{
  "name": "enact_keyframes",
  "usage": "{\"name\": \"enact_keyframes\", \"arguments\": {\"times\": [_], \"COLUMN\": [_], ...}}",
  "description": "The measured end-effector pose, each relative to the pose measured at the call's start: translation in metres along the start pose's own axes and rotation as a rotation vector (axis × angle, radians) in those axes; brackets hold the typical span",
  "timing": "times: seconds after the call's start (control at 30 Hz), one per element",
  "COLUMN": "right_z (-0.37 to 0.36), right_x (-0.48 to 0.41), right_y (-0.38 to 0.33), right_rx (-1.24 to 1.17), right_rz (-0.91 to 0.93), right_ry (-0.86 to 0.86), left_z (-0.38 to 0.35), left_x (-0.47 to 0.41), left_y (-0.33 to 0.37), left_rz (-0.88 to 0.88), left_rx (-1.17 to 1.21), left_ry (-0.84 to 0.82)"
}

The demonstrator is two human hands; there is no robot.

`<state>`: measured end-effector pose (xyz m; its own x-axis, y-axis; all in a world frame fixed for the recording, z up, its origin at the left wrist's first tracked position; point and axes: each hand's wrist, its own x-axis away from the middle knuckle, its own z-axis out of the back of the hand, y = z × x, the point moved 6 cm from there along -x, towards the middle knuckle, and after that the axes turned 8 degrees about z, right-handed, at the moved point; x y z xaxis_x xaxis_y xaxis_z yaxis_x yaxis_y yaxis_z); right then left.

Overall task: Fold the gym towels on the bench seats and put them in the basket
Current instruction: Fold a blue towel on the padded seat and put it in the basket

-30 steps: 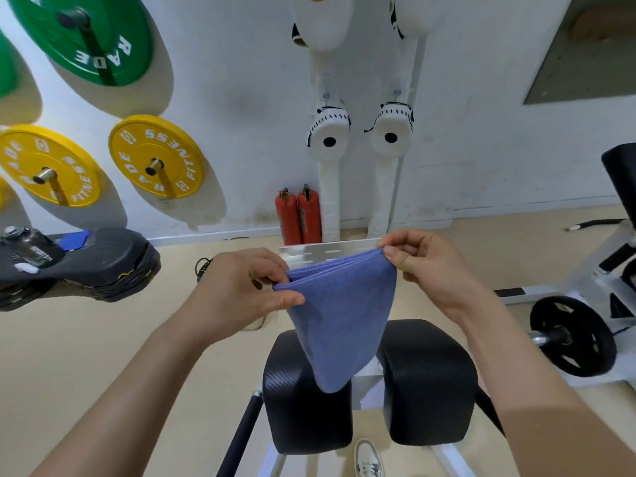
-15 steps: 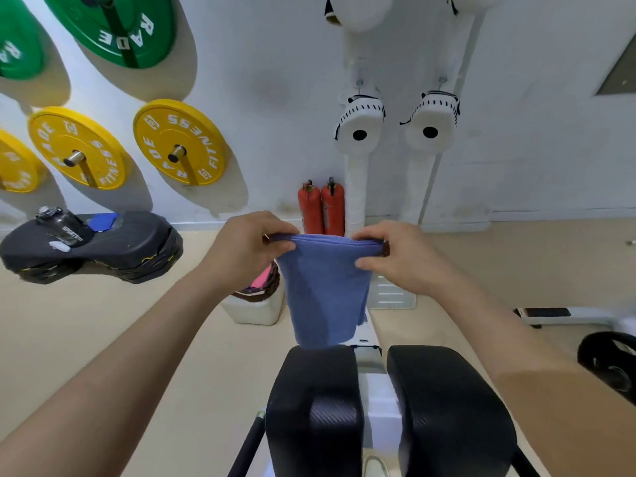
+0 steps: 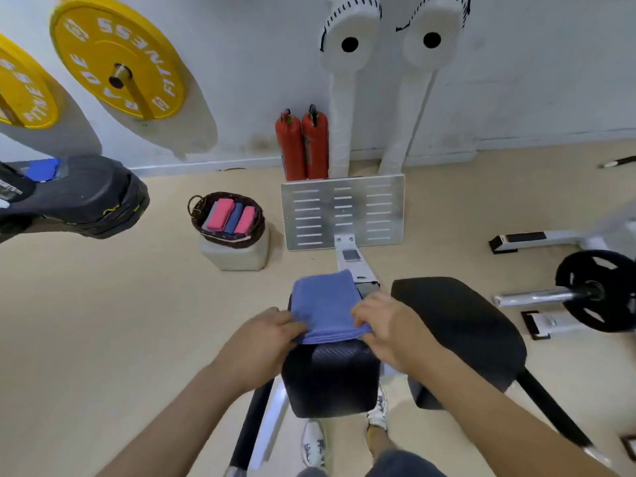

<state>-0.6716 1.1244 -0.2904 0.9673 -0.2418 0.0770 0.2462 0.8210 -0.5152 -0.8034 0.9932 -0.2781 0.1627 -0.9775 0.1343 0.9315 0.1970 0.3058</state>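
A folded blue towel (image 3: 323, 304) lies flat on the left black bench pad (image 3: 330, 376). My left hand (image 3: 265, 339) pinches the towel's near left corner. My right hand (image 3: 382, 325) grips its near right corner, fingers curled over the edge. A dark wicker basket (image 3: 203, 204) stands on a pale block (image 3: 237, 256) on the floor to the far left. It holds several folded towels, pink and blue (image 3: 229, 215).
A second black pad (image 3: 457, 332) sits to the right. A metal footplate (image 3: 344, 211) and two red cylinders (image 3: 303, 146) are ahead. Yellow weight plates (image 3: 117, 60) hang on the wall, a black bench (image 3: 82, 197) at left, a barbell plate (image 3: 595, 290) at right.
The towel was held hanging in the air by both hands; now it has been lowered and laid flat on the left pad. My view tilted down, showing the basket.
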Motion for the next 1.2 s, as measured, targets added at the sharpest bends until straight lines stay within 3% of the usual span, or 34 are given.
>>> {"name": "enact_keyframes", "arguments": {"times": [0.17,0.27,0.43,0.57,0.63,0.7,0.77,0.87,1.0,1.2], "right_z": [-0.069,-0.078,-0.093,-0.11,-0.116,-0.12,-0.123,-0.129,-0.15,-0.175], "right_x": [0.041,0.054,0.078,0.102,0.11,0.113,0.116,0.123,0.134,0.133], "right_y": [-0.007,-0.01,-0.022,-0.023,-0.022,-0.021,-0.017,-0.012,-0.003,0.019], "right_rx": [-0.006,-0.019,0.121,0.158,0.167,0.167,0.171,0.138,-0.063,-0.868], "right_rz": [-0.174,-0.211,-0.162,-0.164,-0.154,-0.143,-0.154,-0.228,-0.377,-0.808], "right_ry": [-0.134,-0.093,0.085,0.128,0.179,0.242,0.315,0.398,0.466,0.578], "left_z": [-0.06,-0.074,-0.102,-0.127,-0.123,-0.11,-0.1,-0.115,-0.143,-0.135], "left_x": [0.037,0.042,0.052,0.067,0.067,0.051,0.023,-0.016,-0.025,-0.019], "left_y": [0.006,0.013,0.033,0.042,0.046,0.04,0.026,0.015,0.016,0.023], "left_rz": [-0.025,0.026,-0.041,-0.061,-0.05,-0.038,0.032,0.222,0.236,0.086], "left_rx": [0.035,0.0,-0.183,-0.142,0.091,0.208,0.166,-0.03,-0.203,-0.229], "left_ry": [-0.231,-0.29,-0.383,-0.485,-0.445,-0.224,0.012,-0.044,-0.023,0.073]}}
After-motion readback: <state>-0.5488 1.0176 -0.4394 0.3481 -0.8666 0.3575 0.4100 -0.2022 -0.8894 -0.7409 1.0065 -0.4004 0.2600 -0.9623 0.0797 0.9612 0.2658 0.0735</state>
